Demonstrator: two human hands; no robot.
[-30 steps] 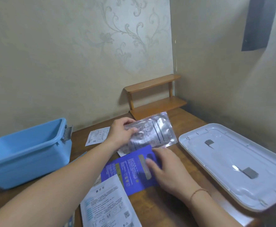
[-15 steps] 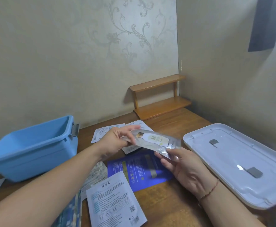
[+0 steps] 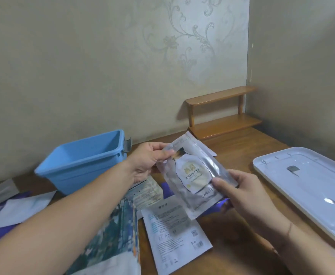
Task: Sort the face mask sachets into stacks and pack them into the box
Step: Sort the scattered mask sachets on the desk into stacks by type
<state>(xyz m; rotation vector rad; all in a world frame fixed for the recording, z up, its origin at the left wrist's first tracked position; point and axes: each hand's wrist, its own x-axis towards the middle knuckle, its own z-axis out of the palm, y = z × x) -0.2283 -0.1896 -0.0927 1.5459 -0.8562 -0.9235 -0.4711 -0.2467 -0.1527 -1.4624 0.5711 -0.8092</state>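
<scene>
Blue plastic, the box (image 3: 81, 161) stands open on the left of the wooden table (image 3: 234, 243), near the wall; the part of its inside that shows holds nothing. A white lid (image 3: 309, 187) lies flat at the right with two small grey clips on it. Between them, lifted above the table, is a silver sachet (image 3: 194, 175) with a cream bottle picture and the words "BIRD'S NEST". Its long axis runs from upper left to lower right, printed face toward the camera, the bottle's neck pointing up and away toward the wall. The left hand (image 3: 148, 161) pinches its upper left corner between thumb and fingers; the right hand (image 3: 240, 195) grips its lower right edge, thumb on the front. Beneath lie more sachets: a white one (image 3: 174, 235) printed with text, a teal patterned one (image 3: 115, 231), and a purple one (image 3: 167, 190) partly hidden.
</scene>
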